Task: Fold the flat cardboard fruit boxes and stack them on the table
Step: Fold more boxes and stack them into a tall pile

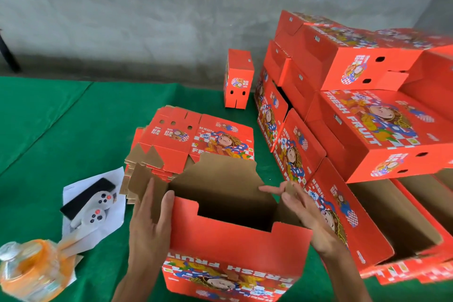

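Observation:
A red printed fruit box stands half-formed and open-topped on the green table right in front of me. My left hand presses flat against its left end flap, thumb hooked over the corner. My right hand is at the right end, fingers spread and touching a small brown flap. Behind the box lies a pile of flat unfolded boxes. Folded boxes are stacked at the right, several high.
One small folded box stands upright near the grey wall. At the left lie two white controllers and a dark phone on white paper. A plastic bottle with orange wrap lies at the bottom left. Open boxes crowd the right.

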Available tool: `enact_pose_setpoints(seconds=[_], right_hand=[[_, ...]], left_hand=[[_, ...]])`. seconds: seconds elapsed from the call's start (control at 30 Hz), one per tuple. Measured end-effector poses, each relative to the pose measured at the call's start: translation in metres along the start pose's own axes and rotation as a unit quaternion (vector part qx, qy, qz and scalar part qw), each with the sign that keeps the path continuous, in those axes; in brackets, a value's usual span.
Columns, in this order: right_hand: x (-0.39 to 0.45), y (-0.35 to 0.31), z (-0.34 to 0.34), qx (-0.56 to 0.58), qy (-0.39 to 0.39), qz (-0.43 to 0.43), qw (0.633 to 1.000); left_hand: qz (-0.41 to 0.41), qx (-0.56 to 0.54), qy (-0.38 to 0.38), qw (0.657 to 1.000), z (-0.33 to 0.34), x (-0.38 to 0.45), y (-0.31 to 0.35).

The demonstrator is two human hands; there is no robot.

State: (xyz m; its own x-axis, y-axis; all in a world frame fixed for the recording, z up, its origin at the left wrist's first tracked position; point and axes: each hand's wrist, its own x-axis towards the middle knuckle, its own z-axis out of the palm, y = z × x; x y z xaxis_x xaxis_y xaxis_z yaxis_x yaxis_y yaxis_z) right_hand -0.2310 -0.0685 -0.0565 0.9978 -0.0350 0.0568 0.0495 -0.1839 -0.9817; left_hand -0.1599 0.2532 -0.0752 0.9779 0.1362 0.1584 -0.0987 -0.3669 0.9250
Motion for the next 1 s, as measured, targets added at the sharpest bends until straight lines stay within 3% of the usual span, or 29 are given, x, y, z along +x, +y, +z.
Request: enact_pose_setpoints(seconds=[0.03,0.13,0.27,0.33,0.47,0.53,0.73,0.87,0.93,1.0], right_hand=[[-0.001,0.002,-0.002,-0.017,-0.004,0.002,1.0],[0.002,-0.005,-0.011,-0.01,0.012,0.115,0.993],[0.018,-0.023,-0.016,0.007,-0.011,0.131,0.991],[0.024,-0.031,-0.012,0.025,-0.017,0.113,0.993],[0.012,-0.02,0.0,0.216,0.078,0.08,0.97],[0.01,-0.006,-0.003,0.241,0.124,0.093,0.958],[-0.002,0.007,0.007,0.397,0.141,0.091,0.902],[-0.007,0.016,0.013,0.458,0.174,0.088,0.868],[-0.007,0.009,0.018,0.389,0.217,0.078,0.892],[0.0,0.005,0.022,0.347,0.184,0.07,0.917]], left_hand=[[-0.004,0.005,-0.003,1.0,0.002,0.002,-0.003],[-0.006,0.019,0.003,1.0,0.003,0.006,-0.003],[-0.003,0.085,0.0,0.996,0.002,0.008,-0.008],[0.076,0.128,-0.016,0.989,0.003,0.008,-0.007],[0.295,0.13,-0.101,0.941,0.0,0.014,0.001],[0.333,0.113,-0.153,0.924,0.001,0.013,0.001],[0.313,0.238,-0.244,0.886,0.003,0.02,-0.003],[0.255,0.31,-0.3,0.865,0.005,0.026,0.002],[0.242,0.334,-0.319,0.853,0.003,0.027,0.005],[0.243,0.381,-0.314,0.835,0.004,0.022,0.007]])
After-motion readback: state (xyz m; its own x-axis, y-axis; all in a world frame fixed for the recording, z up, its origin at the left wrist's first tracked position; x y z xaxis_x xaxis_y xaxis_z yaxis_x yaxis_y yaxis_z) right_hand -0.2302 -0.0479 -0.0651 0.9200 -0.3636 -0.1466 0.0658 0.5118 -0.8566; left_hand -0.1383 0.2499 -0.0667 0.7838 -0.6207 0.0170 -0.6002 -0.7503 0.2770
